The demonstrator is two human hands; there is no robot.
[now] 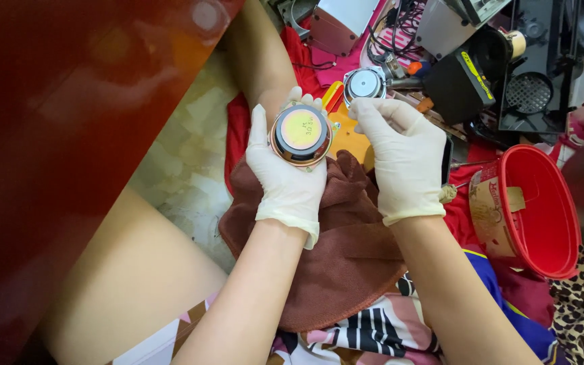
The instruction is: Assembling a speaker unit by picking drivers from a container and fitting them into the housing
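Round speaker driver [301,134], its metal magnet back with a yellowish centre facing up, sits in the white-gloved left hand [285,177], whose fingers curl around its rim, palm upward, forearm reaching in from below. It hangs above a brown towelling cloth [346,257] spread on the lap. Handling it well seems to call for a steady rim grip that keeps fingers off the cone beneath. Just beside it, the white-gloved right hand [405,159] is loosely closed, fingertips pinched near the driver's edge; whether it holds anything cannot be told. Farther off lie a second silver speaker driver [364,84] and a red plastic tub [542,209].
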